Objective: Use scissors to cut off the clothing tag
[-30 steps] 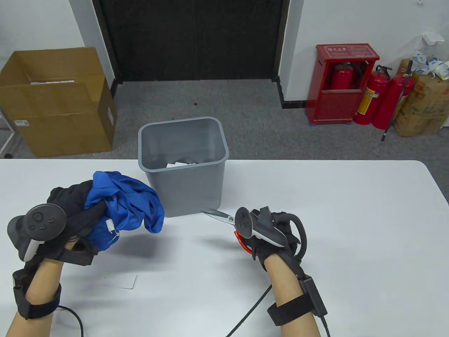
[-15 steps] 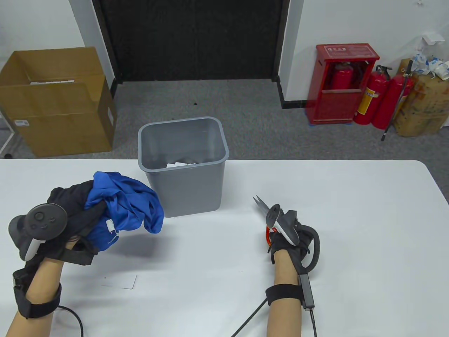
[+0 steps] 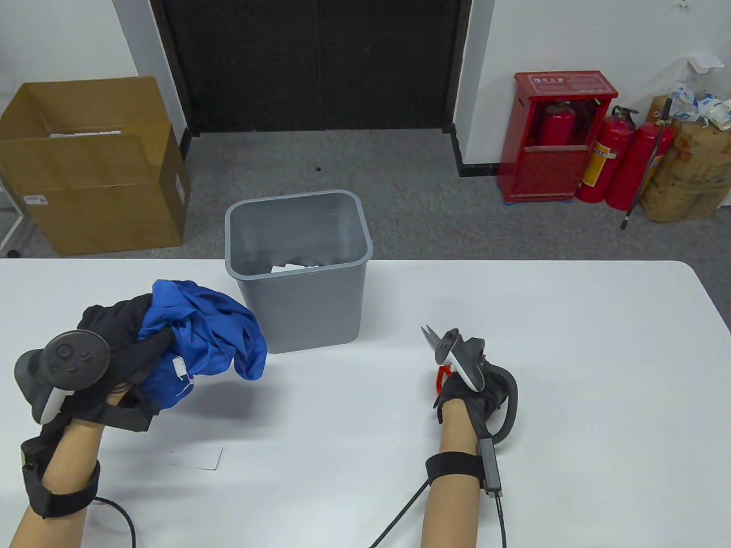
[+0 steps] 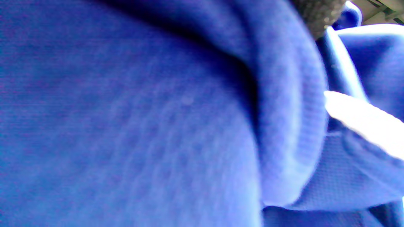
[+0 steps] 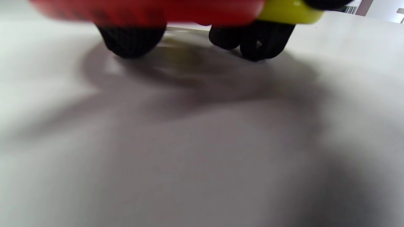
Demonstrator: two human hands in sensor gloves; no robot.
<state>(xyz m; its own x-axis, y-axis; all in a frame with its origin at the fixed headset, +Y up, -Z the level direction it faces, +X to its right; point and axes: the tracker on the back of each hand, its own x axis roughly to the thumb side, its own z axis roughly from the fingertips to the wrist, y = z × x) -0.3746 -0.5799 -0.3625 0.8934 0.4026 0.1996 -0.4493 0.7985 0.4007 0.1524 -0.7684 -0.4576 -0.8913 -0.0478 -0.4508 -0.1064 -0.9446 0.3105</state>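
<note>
My right hand (image 3: 471,388) grips the red-handled steel scissors (image 3: 437,357), fingers through the red loops, and the short blades stand slightly parted, pointing toward eleven o'clock above the white table (image 3: 571,354). In the right wrist view the black gloved fingertips (image 5: 132,44) hang just over the tabletop beneath the blurred red handle (image 5: 148,11), with a yellow part beside it; I cannot tell whether they touch the surface. My left hand (image 3: 114,365) is clenched around the bunched blue knit garment (image 3: 200,337), holding it clear of the table at about nine o'clock from the scissors, well apart from them. A small white clothing tag (image 3: 181,368) shows on the garment's near side, at its five o'clock edge next to my gloved fingers. The left wrist view is filled with blue fabric (image 4: 126,126), with a blurred white strip (image 4: 363,123) at three o'clock. The grey plastic waste bin (image 3: 302,308) stands on the table between the two hands and further back, at about twelve o'clock, just beside the garment, with something white lying inside it. A flat white card (image 3: 194,456) lies on the table near my left forearm, at six o'clock from the garment.
</note>
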